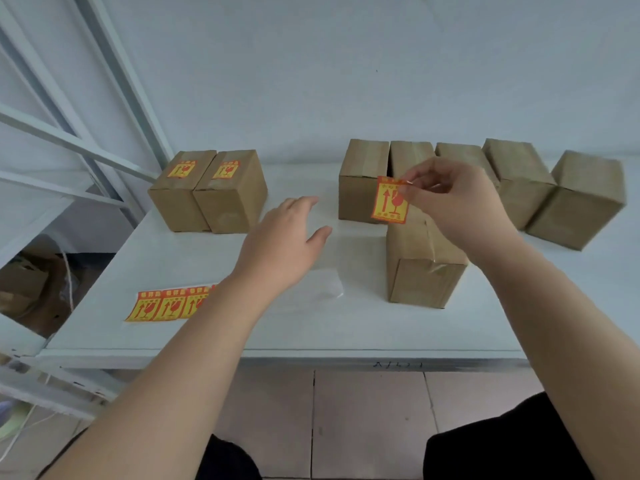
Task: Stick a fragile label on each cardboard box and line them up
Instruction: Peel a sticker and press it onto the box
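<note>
My right hand (457, 202) pinches a yellow-and-red fragile label (388, 200) by its top corner, hanging just above the near cardboard box (424, 268). That box stands alone toward the table's front and shows no label. My left hand (287, 244) hovers open over the table, fingers stretched toward the boxes. At the back left, two labelled boxes (207, 192) stand side by side. A row of several plain boxes (519, 181) runs along the back right. A strip of fragile labels (166, 304) lies at the front left, partly hidden by my left forearm.
A white table (311, 330) holds everything, its front edge close to me. A clear backing sheet (311, 289) lies under my left wrist. A white metal frame (86, 140) rises at the left, with cardboard clutter (31, 289) below it. A pale wall stands behind.
</note>
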